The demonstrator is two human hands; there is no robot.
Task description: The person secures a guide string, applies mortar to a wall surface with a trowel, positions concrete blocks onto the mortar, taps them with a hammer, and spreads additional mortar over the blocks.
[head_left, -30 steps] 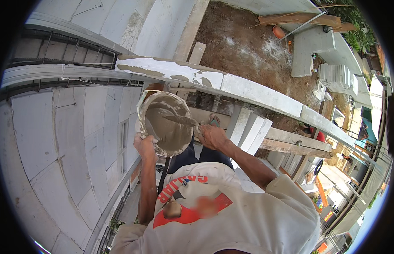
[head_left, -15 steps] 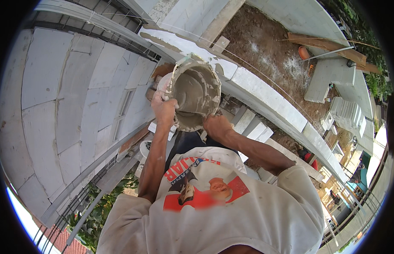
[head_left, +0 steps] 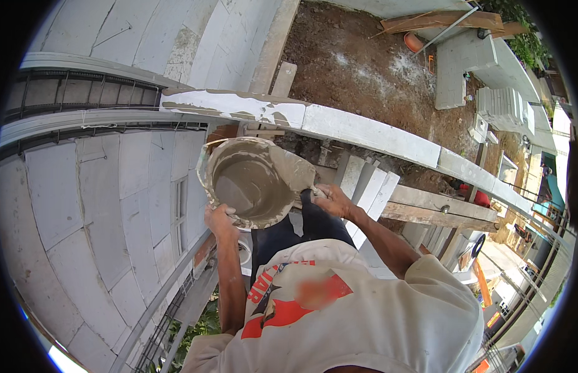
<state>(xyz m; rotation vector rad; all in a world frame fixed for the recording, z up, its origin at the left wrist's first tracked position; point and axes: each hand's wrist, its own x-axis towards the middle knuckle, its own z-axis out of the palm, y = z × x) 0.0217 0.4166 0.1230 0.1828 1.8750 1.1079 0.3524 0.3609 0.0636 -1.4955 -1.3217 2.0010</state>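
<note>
A round bucket (head_left: 219,155), its rim crusted with grey mortar, is held in front of my body with its mouth facing up. Wet grey mortar (head_left: 245,191) lies inside it. My left hand (head_left: 222,221) is closed on the near left edge of the rim. On the right, my right hand (head_left: 331,201) is wrapped around the handle of a trowel. The mortar-smeared trowel blade (head_left: 292,169) covers the bucket's right rim; whether it touches the rim I cannot tell.
Beyond the bucket runs a narrow wall top of white blocks (head_left: 370,138), with wet mortar (head_left: 270,113) at its left end. A tall grey block wall (head_left: 102,193) stands on the left. Loose white blocks (head_left: 370,193) and a wooden plank (head_left: 438,212) lie to the right, below.
The bucket has come nearer and left, with its mouth turned further up. My right hand has moved right, and the trowel blade now shows over the rim. The view has turned.
</note>
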